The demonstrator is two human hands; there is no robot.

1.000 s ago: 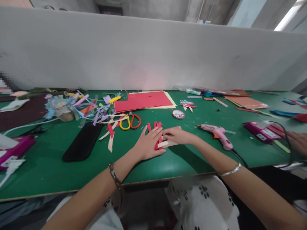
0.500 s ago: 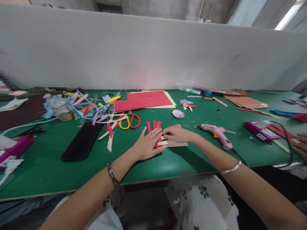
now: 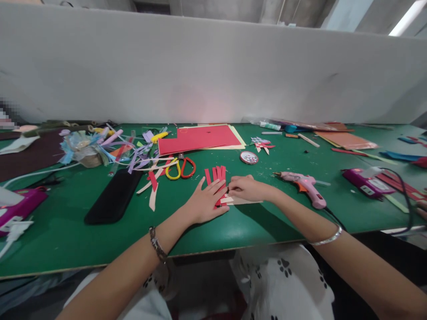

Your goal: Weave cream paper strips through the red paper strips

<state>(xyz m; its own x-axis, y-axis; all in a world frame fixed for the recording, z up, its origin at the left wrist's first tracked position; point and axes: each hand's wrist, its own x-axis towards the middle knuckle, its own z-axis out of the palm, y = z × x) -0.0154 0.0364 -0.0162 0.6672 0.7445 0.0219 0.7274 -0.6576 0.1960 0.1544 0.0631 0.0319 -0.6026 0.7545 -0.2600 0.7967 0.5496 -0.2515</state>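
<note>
While the left hand [image 3: 205,202] lay flat, fingers spread, across a fan of red paper strips [image 3: 216,174] at the centre of the frame, the right hand [image 3: 245,187], fingers curled shut, pinched a cream strip [image 3: 243,201] that crossed the red ones on the green table [image 3: 100,240]; the exact grip was hidden. The work looked like weaving. Doing it well would likely call for even pressure from the flat hand so the red strips held their spacing, with the cream strip fed over and under one at a time and pushed snug without creasing. Scissors [image 3: 182,169] lay just upper left of the hands, a pink glue gun [image 3: 305,184] to the right and a black case [image 3: 113,195] at left.
</note>
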